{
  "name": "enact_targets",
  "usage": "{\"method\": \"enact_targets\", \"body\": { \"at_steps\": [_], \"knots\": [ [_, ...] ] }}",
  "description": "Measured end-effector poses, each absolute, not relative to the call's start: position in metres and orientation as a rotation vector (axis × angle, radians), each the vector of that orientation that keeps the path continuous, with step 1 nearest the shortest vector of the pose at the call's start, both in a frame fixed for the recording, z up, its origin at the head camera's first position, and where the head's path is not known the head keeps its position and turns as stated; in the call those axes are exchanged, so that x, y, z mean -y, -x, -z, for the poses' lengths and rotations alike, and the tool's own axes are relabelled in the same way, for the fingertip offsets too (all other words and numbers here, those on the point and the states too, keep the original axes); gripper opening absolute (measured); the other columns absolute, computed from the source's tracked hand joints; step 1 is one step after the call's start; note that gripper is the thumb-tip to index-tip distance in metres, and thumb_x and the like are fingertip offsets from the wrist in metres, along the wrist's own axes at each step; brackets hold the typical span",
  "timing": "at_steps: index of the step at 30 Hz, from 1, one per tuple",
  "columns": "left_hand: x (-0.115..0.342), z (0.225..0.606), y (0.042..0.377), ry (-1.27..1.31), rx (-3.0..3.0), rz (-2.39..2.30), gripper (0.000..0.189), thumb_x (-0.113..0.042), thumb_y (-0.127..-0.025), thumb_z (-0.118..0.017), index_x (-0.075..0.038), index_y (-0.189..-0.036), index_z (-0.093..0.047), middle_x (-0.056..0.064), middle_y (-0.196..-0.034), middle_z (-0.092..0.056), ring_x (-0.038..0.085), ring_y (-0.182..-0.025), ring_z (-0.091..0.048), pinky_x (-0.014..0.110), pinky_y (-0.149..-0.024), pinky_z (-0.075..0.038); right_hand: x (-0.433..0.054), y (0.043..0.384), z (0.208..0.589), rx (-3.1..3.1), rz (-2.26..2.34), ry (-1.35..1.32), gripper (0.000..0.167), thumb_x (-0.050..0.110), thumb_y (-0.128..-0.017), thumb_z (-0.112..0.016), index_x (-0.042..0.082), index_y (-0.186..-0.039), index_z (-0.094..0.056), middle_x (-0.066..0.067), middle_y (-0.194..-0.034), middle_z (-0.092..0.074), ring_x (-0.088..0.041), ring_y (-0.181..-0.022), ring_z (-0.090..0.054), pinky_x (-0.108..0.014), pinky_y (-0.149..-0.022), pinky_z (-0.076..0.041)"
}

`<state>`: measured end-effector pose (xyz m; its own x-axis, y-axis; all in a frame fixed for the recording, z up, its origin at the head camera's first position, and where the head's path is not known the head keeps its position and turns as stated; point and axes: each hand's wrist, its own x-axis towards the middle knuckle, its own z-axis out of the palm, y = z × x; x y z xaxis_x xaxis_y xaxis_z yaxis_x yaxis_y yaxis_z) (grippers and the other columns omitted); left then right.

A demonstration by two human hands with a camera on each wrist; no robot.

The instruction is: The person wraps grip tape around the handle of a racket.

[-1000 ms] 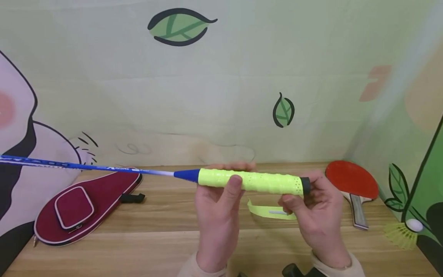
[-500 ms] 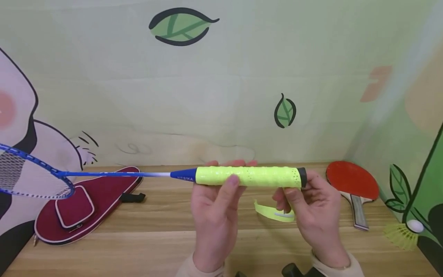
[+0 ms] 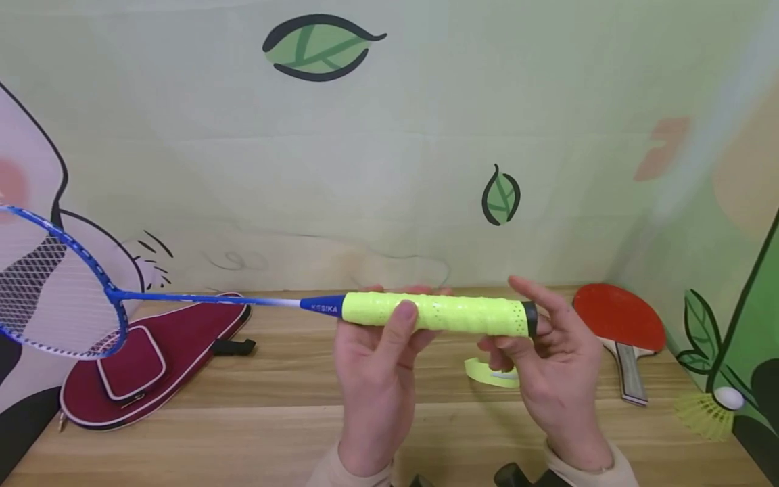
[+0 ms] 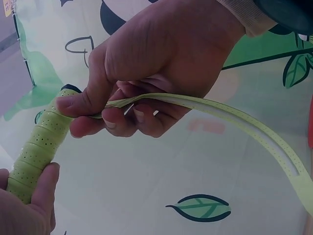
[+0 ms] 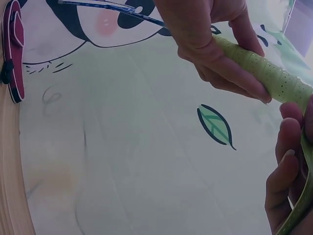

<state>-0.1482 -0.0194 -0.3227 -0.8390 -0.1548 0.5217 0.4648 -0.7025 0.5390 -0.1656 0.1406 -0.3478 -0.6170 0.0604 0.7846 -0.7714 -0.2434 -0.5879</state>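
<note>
A blue badminton racket [image 3: 207, 298] lies level across the head view, its head cut off at the left edge. Neon-yellow perforated grip tape [image 3: 438, 312] is wound in overlapping turns around the handle, up to the black butt end [image 3: 530, 318]. My left hand [image 3: 371, 385] holds the handle from below, thumb on top near the blue cone. At the butt end, my right hand [image 3: 560, 379] pinches the tape between thumb and fingers, index finger raised. From that pinch a loose tail of tape [image 4: 230, 117] curves away, a pale strip along it.
A maroon bat case [image 3: 130, 368] lies at the left of the wooden table [image 3: 274, 433]. Behind the right hand is a red table tennis bat [image 3: 621, 318], with a yellow shuttlecock [image 3: 709, 414] further right. A printed cloth backdrop [image 3: 389, 155] rises behind.
The racket has turned about its length, so its strung head shows more face-on. My right index finger has lifted off the butt end. The tape's loose tail has shifted right.
</note>
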Motion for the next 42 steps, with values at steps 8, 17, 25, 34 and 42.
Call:
{"method": "enact_targets", "body": {
  "at_steps": [8, 17, 25, 34, 42],
  "knots": [
    [0.0196, 0.3235, 0.1501, 0.520, 1.073, 2.511, 0.014, 0.002, -0.095, -0.058, -0.003, -0.103, -0.048, 0.012, -0.095, -0.066, 0.022, -0.087, -0.068, 0.046, -0.077, -0.059, -0.1403, 0.1636, 0.3472, 1.384, -1.924, -0.913, 0.031, -0.006, -0.082, -0.073, -0.017, -0.107, -0.058, -0.012, -0.081, -0.073, -0.015, -0.063, -0.069, -0.018, -0.047, -0.052],
    [0.0175, 0.3254, 0.1506, 0.672, 0.964, 2.559, 0.037, 0.010, -0.094, -0.051, -0.015, -0.121, -0.047, 0.012, -0.115, -0.064, 0.035, -0.113, -0.060, 0.047, -0.101, -0.047, -0.1397, 0.1629, 0.3449, 1.461, -1.925, -0.919, 0.017, -0.009, -0.089, -0.062, -0.013, -0.104, -0.053, -0.009, -0.070, -0.067, -0.014, -0.054, -0.058, -0.022, -0.042, -0.048],
    [0.0175, 0.3284, 0.1491, 0.832, 0.921, 2.511, 0.045, 0.013, -0.096, -0.046, -0.015, -0.130, -0.041, 0.011, -0.118, -0.063, 0.038, -0.112, -0.062, 0.051, -0.102, -0.045, -0.1406, 0.1627, 0.3433, 1.499, -1.953, -0.879, 0.012, -0.012, -0.090, -0.059, -0.010, -0.100, -0.053, -0.010, -0.074, -0.069, -0.015, -0.055, -0.060, -0.022, -0.043, -0.047],
    [0.0189, 0.3275, 0.1491, 0.717, 0.973, 2.476, 0.037, 0.008, -0.096, -0.052, -0.014, -0.124, -0.043, 0.012, -0.112, -0.064, 0.035, -0.104, -0.066, 0.049, -0.092, -0.052, -0.1386, 0.1639, 0.3429, 1.513, -1.888, -0.904, 0.017, -0.010, -0.089, -0.062, -0.015, -0.101, -0.051, -0.011, -0.077, -0.071, -0.016, -0.056, -0.064, -0.025, -0.041, -0.045],
    [0.0198, 0.3264, 0.1495, 0.632, 1.041, 2.502, 0.025, 0.002, -0.096, -0.057, -0.010, -0.113, -0.044, 0.011, -0.106, -0.067, 0.031, -0.098, -0.068, 0.047, -0.085, -0.057, -0.1392, 0.1624, 0.3429, 1.431, -1.924, -0.912, 0.038, -0.005, -0.086, -0.067, -0.020, -0.117, -0.051, -0.014, -0.080, -0.072, -0.017, -0.057, -0.065, -0.023, -0.044, -0.048]
  ]
}}
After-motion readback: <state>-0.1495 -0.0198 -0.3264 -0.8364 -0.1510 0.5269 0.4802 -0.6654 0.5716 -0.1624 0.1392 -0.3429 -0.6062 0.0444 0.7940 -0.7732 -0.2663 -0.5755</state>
